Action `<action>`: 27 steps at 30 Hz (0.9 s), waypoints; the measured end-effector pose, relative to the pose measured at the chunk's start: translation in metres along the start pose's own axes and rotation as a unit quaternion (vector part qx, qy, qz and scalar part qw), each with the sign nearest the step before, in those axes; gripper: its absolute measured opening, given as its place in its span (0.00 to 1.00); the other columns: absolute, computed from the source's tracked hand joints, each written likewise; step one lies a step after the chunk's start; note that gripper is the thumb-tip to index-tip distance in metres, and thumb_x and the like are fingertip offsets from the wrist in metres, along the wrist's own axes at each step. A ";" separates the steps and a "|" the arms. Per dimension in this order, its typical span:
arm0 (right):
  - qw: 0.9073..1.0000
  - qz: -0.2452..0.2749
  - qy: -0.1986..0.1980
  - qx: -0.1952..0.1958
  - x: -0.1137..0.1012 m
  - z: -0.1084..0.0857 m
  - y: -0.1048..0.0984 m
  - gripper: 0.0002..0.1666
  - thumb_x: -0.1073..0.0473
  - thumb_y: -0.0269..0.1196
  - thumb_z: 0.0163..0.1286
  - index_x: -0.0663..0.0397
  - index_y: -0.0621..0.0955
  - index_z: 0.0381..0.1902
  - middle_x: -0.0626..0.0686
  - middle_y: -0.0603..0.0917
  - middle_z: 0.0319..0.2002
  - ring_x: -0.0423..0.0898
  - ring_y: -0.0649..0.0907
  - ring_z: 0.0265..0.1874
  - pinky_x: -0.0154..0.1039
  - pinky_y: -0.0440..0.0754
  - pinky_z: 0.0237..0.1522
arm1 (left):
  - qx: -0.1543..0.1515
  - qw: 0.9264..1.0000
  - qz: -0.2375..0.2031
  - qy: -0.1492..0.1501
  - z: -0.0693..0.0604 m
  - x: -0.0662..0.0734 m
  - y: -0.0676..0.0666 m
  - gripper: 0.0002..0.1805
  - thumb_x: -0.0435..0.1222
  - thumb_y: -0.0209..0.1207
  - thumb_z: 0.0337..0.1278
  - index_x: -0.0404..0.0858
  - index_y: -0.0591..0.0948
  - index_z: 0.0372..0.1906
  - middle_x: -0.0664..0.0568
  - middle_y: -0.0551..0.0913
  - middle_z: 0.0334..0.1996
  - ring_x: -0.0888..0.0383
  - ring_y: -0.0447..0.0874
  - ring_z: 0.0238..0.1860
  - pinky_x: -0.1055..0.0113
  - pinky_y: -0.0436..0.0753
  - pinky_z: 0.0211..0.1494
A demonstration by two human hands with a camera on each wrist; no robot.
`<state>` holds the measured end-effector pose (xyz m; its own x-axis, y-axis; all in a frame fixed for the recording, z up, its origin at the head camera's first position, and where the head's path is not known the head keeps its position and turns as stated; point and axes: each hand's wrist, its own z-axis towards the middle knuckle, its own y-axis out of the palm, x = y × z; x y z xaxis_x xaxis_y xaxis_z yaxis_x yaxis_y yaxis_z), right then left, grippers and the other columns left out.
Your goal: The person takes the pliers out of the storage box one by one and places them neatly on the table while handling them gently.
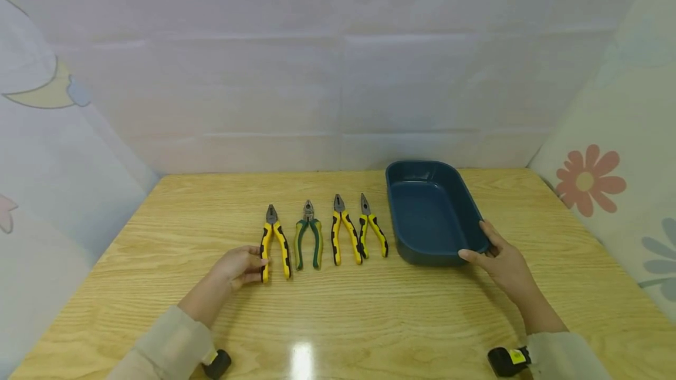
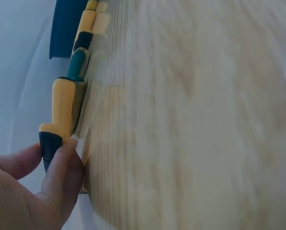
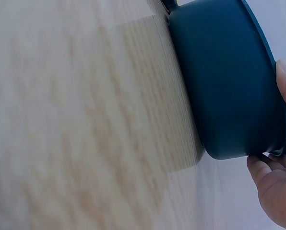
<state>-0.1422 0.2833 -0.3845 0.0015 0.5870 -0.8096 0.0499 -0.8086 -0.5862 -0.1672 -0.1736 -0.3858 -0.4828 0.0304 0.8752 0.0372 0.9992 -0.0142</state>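
Yellow-and-black pliers [image 1: 284, 251] lie leftmost in a row on the table, jaws pointing away. My left hand [image 1: 237, 267] pinches their left handle [image 2: 50, 143] between thumb and fingers. To their right lie green-handled pliers [image 1: 318, 242], then a second yellow-and-black pair [image 1: 350, 230] and smaller needle-nose pliers [image 1: 377, 230]. A dark blue tray [image 1: 434, 260] stands right of the row, its inside bare. My right hand [image 1: 509, 268] holds the tray's near right corner, thumb on the rim, other fingers at its outer side, as the right wrist view shows.
The wooden table [image 1: 338, 321] ends at a pale cloth wall [image 1: 327, 92] behind the tray. Printed cloths border both sides, with a red flower [image 1: 584, 180] on the right one. Black wrist devices [image 1: 507, 361] hang at both cuffs.
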 end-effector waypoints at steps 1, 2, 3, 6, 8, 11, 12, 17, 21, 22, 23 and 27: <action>1.000 0.000 0.001 0.000 0.000 0.000 0.000 0.50 0.47 0.57 0.59 0.51 0.38 0.66 0.57 0.35 0.65 0.63 0.48 0.60 0.54 0.58 0.53 | 0.000 1.000 0.003 -0.001 0.000 0.000 -0.001 0.26 0.20 0.48 0.52 0.20 0.56 0.57 0.38 0.67 0.40 0.54 0.73 0.33 0.62 0.77 0.39; 1.000 -0.001 0.001 -0.001 0.000 0.000 0.000 0.51 0.47 0.57 0.59 0.51 0.38 0.66 0.57 0.35 0.65 0.63 0.48 0.60 0.54 0.58 0.53 | 0.000 1.000 0.006 -0.002 0.001 0.001 -0.001 0.26 0.20 0.48 0.52 0.20 0.56 0.57 0.38 0.67 0.40 0.54 0.73 0.33 0.62 0.77 0.39; 1.000 -0.003 0.002 0.000 0.000 0.000 0.000 0.50 0.47 0.57 0.59 0.51 0.38 0.66 0.57 0.35 0.65 0.63 0.48 0.60 0.55 0.58 0.53 | -0.001 1.000 0.009 -0.003 0.001 0.001 -0.002 0.27 0.20 0.48 0.52 0.20 0.55 0.57 0.38 0.66 0.41 0.54 0.73 0.33 0.63 0.77 0.39; 1.000 -0.005 0.002 0.000 0.000 0.000 0.000 0.50 0.47 0.56 0.59 0.51 0.38 0.66 0.57 0.35 0.65 0.63 0.48 0.60 0.55 0.59 0.52 | -0.003 1.000 0.016 -0.004 0.002 0.004 -0.003 0.27 0.20 0.48 0.52 0.19 0.54 0.58 0.38 0.66 0.40 0.55 0.72 0.33 0.64 0.77 0.39; 1.000 -0.008 0.002 0.002 0.000 0.001 0.000 0.50 0.46 0.56 0.59 0.50 0.38 0.66 0.57 0.36 0.65 0.63 0.49 0.60 0.55 0.59 0.52 | -0.002 1.000 0.020 -0.006 0.003 0.005 -0.004 0.26 0.20 0.48 0.52 0.20 0.55 0.57 0.39 0.66 0.40 0.56 0.72 0.32 0.65 0.77 0.37; 1.000 -0.005 0.003 0.000 0.001 0.001 0.001 0.50 0.46 0.56 0.59 0.50 0.37 0.66 0.56 0.35 0.65 0.63 0.49 0.60 0.55 0.58 0.52 | 0.001 1.000 0.026 -0.009 0.004 0.005 -0.006 0.25 0.21 0.48 0.53 0.20 0.57 0.57 0.41 0.67 0.38 0.57 0.71 0.31 0.67 0.77 0.35; 1.000 -0.006 0.003 0.000 0.001 0.001 0.001 0.50 0.46 0.56 0.59 0.50 0.37 0.66 0.56 0.35 0.65 0.63 0.49 0.60 0.55 0.58 0.52 | 0.001 1.000 0.027 -0.010 0.004 0.005 -0.006 0.25 0.21 0.48 0.53 0.20 0.57 0.57 0.41 0.68 0.37 0.57 0.71 0.31 0.67 0.76 0.35; 1.000 -0.008 0.001 0.001 0.001 0.000 0.001 0.50 0.47 0.57 0.59 0.51 0.38 0.66 0.57 0.36 0.65 0.64 0.49 0.60 0.55 0.59 0.52 | -0.003 0.999 0.042 -0.003 0.002 0.005 -0.006 0.25 0.21 0.49 0.52 0.19 0.57 0.56 0.43 0.68 0.35 0.57 0.70 0.30 0.67 0.76 0.35; 1.000 -0.011 0.001 0.002 -0.001 0.000 0.001 0.50 0.46 0.56 0.59 0.50 0.38 0.66 0.57 0.36 0.65 0.64 0.49 0.60 0.55 0.59 0.52 | -0.002 0.998 0.068 0.006 0.002 0.005 -0.006 0.23 0.22 0.49 0.52 0.19 0.59 0.54 0.42 0.68 0.36 0.56 0.69 0.32 0.65 0.76 0.36; 1.000 -0.011 0.001 0.002 -0.001 0.000 0.001 0.50 0.46 0.57 0.59 0.50 0.38 0.66 0.57 0.36 0.65 0.64 0.49 0.60 0.56 0.59 0.52 | 0.000 0.997 0.073 0.008 0.002 0.005 -0.006 0.23 0.22 0.49 0.52 0.19 0.60 0.54 0.42 0.68 0.36 0.56 0.69 0.32 0.65 0.76 0.36; 1.000 -0.010 0.002 0.001 -0.001 0.000 0.000 0.50 0.46 0.57 0.59 0.50 0.38 0.66 0.56 0.35 0.65 0.64 0.49 0.60 0.56 0.59 0.52 | 0.002 0.997 0.078 0.008 0.002 0.004 -0.006 0.23 0.22 0.49 0.52 0.19 0.60 0.54 0.41 0.68 0.37 0.56 0.69 0.32 0.65 0.77 0.37; 1.000 -0.007 0.002 0.000 0.000 0.001 0.000 0.50 0.47 0.57 0.59 0.49 0.38 0.66 0.55 0.35 0.65 0.64 0.48 0.60 0.57 0.58 0.52 | 0.006 0.995 0.100 0.014 0.002 0.002 -0.006 0.24 0.23 0.49 0.51 0.18 0.59 0.55 0.38 0.68 0.39 0.54 0.70 0.34 0.63 0.77 0.38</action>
<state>-0.1427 0.2833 -0.3844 0.0040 0.5987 -0.8010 0.0500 -0.8001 -0.5978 -0.1706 -0.1792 -0.3847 -0.4419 0.2285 0.8675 0.1190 0.9734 -0.1958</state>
